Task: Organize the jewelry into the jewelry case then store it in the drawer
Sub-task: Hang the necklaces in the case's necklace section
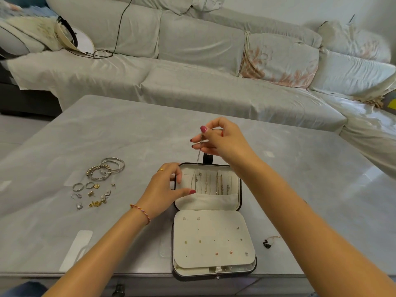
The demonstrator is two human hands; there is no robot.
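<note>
Right hand (222, 140) pinches a chain (198, 159); my left hand (165, 187) grips the jewelry case (211, 201) at the table's (107, 129) near edge.

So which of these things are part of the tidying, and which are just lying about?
Part of the job: case, held by the left hand; necklace, pinched by the right hand; bangles; rings and earrings; pendant.

Just lying about: sofa; cable; floral cushion.

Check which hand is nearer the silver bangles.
Left. The left hand holds the open cream jewelry case, right of the stacked silver bangles; right hand is raised farther right, pinching a thin chain.
</note>
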